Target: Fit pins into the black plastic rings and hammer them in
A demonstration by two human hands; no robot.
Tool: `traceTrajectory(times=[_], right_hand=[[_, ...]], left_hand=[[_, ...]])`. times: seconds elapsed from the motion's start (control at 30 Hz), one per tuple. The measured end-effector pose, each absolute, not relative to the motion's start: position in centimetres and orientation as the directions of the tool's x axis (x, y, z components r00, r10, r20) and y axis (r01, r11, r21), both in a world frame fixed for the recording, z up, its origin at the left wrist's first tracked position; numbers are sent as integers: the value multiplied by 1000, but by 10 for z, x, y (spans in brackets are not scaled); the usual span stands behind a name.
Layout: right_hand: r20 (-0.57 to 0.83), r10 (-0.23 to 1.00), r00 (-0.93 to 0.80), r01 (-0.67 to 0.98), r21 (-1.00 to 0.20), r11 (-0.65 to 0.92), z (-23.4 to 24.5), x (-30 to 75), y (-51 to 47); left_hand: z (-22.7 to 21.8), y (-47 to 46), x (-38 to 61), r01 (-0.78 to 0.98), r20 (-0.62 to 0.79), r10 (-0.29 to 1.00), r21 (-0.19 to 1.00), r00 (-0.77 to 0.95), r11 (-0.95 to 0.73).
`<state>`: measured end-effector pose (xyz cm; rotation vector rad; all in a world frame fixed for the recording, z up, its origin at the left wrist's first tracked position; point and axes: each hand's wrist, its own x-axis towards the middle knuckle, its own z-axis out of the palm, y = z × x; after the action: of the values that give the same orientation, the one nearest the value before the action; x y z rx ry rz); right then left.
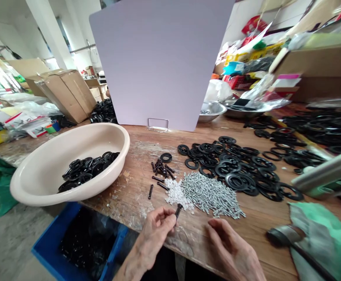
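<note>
My left hand (158, 228) is closed in a pinch around a short black rod-shaped part (178, 210), which stands up from the fingertips with its wider end on top. My right hand (233, 249) rests low over the table's front edge, fingers slightly curved and thumb apart, with nothing visible in it. Just beyond the hands lie a pile of silver screws (209, 193) and a small heap of white plastic pieces (176, 192). More black rod-shaped parts (160, 168) are scattered behind the white pieces. Many black rings (231, 166) are heaped behind the screws.
A cream basin (41, 164) with black parts stands left on the wooden table (141, 156). Below it is a blue crate (49, 249). A pale upright board (161, 62) blocks the back. At right lie a hammer (287, 235) and green cloth (322, 226).
</note>
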<state>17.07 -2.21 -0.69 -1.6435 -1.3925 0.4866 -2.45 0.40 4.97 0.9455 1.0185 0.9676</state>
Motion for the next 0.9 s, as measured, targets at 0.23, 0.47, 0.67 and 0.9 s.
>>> traceTrajectory(times=[0.23,0.47,0.67,0.9], right_hand=[[20,960,281,112,-994,-12,28,159,-30],[-26,968,251,-17,-1000,-22,50,150,-30],[3,962,274,12,-1000,-1,50,149,-34],[1,961,276,8,-1000,-1,56,146,-38]], left_hand=[[52,-5,-12,-444,-312,870,764,381,468],[55,-10,-7,-315,-257,917,882,305,352],[46,-18,0,19,-25,976,1000,217,21],[48,-21,-2,223,109,974,963,199,-153]])
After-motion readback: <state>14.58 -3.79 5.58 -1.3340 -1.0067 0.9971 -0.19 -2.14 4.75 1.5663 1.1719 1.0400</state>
